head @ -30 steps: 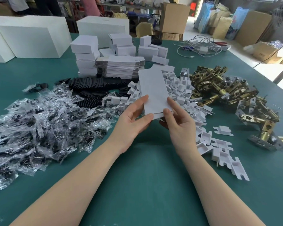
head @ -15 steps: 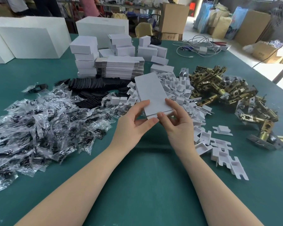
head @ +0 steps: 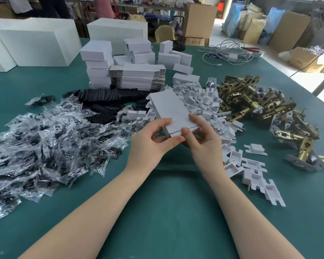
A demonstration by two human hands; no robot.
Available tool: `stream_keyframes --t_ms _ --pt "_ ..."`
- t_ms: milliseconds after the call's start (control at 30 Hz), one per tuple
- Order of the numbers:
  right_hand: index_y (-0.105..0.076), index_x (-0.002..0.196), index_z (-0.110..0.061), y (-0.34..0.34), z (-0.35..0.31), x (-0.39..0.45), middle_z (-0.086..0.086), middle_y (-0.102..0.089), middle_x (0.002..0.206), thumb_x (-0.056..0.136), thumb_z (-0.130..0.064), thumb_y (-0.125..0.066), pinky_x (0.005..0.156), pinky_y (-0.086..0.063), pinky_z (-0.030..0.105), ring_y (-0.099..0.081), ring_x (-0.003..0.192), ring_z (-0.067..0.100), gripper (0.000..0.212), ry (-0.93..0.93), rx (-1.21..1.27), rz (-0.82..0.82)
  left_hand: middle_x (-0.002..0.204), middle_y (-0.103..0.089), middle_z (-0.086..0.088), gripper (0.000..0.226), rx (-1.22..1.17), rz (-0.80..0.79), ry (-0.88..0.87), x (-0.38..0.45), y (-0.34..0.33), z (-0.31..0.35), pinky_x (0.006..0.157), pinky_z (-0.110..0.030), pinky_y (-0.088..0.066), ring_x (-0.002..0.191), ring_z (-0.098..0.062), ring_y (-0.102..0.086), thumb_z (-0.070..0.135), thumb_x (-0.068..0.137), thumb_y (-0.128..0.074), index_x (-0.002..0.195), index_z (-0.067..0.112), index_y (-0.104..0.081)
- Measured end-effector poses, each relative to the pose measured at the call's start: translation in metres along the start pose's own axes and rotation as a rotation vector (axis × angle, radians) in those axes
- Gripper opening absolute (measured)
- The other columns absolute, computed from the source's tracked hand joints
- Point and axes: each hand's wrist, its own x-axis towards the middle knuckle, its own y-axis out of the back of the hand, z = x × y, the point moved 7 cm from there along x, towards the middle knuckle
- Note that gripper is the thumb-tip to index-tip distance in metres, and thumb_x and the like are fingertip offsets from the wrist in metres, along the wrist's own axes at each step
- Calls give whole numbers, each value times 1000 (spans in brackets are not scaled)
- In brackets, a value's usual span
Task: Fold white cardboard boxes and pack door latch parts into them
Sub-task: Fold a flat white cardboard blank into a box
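Observation:
Both hands hold one white cardboard box (head: pixel 169 109) above the green table (head: pixel 166 212), its long top face tilted away from me. My left hand (head: pixel 151 141) grips its near left corner, thumb at the near end and fingers on the side. My right hand (head: pixel 200 139) pinches the near end flap, thumb on the flap's edge and index finger along the right side. Brass door latch parts (head: pixel 258 107) lie heaped at the right. A stack of flat box blanks (head: pixel 137 76) sits behind the box, with folded white boxes (head: pixel 97 62) piled beside it.
White plastic inserts (head: pixel 196 101) spread from the centre to the right front. Clear bags with black parts (head: pixel 41 144) cover the left. Black round pads (head: pixel 105 101) lie behind them. Large white cartons (head: pixel 32 42) stand at the back left; cables (head: pixel 226 53) lie at the back right.
The box has dropped lower and tipped flatter between my hands. Its near end flap has been pressed in, and my right thumb has come onto the flap's edge.

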Motion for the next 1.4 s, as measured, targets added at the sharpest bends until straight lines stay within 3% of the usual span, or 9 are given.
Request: stream_keyframes --t_ms 133,233,367,500,667,833,1100,1300,1400 --pt "-67 107 -46 2 -1 -1 -2 -70 93 86 -26 -76 88 -56 53 -66 92 33 30 -2 1 22 100 -69 31 51 34 -45 -3 2 -3 0 79 -14 -54 89 -5 -72 42 64 -89 108 48 -63" --pt "-67 106 -42 5 -2 -1 -5 -71 84 85 -31 -76 83 -59 42 -69 83 20 26 -5 1 51 101 -68 23 62 269 -103 -62 6 -2 3 80 -12 -50 84 0 -67 44 64 -85 113 63 -53" --pt "-69 102 -25 8 -3 -1 0 -74 80 76 -44 -70 64 -56 23 -71 73 14 32 -35 98 88 95 -53 1 55 601 8 -290 6 5 17 79 -10 -40 85 -8 -51 24 76 -83 127 31 -63" --pt "-65 96 -24 5 -7 -3 -5 -68 76 87 -41 -69 57 -52 21 -65 65 8 19 6 83 76 107 -53 -4 47 687 59 -465 0 2 30 92 -26 -44 99 -20 -54 18 74 -84 118 15 -69" --pt "-60 99 -26 0 -8 -5 -8 -62 85 77 -53 -66 65 -53 36 -59 76 13 35 -2 -12 0 136 -59 -3 50 684 -43 -511 -3 -6 32 111 -34 -38 132 -21 -48 11 78 -80 125 13 -65" --pt "-61 87 -26 0 -4 -3 -4 -71 103 70 -52 -74 57 -51 28 -62 75 10 34 -97 86 -13 127 -64 1 46 664 -97 -517 -5 -9 35 105 -12 -37 121 -11 -55 13 80 -78 124 11 -66" --pt "-63 74 -34 4 1 0 -9 -71 91 74 -41 -76 57 -50 26 -60 73 11 15 -122 97 -3 117 -68 6 40 642 -137 -536 -4 -12 34 97 -17 -45 110 -8 -61 18 80 -80 117 13 -68" --pt "-68 91 -18 5 -6 1 -9 -68 74 78 -44 -67 51 -51 23 -63 60 10 29 -92 175 6 114 -59 19 43 548 -44 -517 0 -2 29 94 -5 -36 107 20 -47 16 77 -81 117 14 -66" --pt "-72 90 -20 5 -3 0 -9 -69 77 78 -47 -64 53 -51 22 -62 64 8 31 -117 209 26 119 -59 12 43 517 -58 -546 -1 -3 27 100 -12 -39 117 8 -50 14 78 -80 118 13 -65"
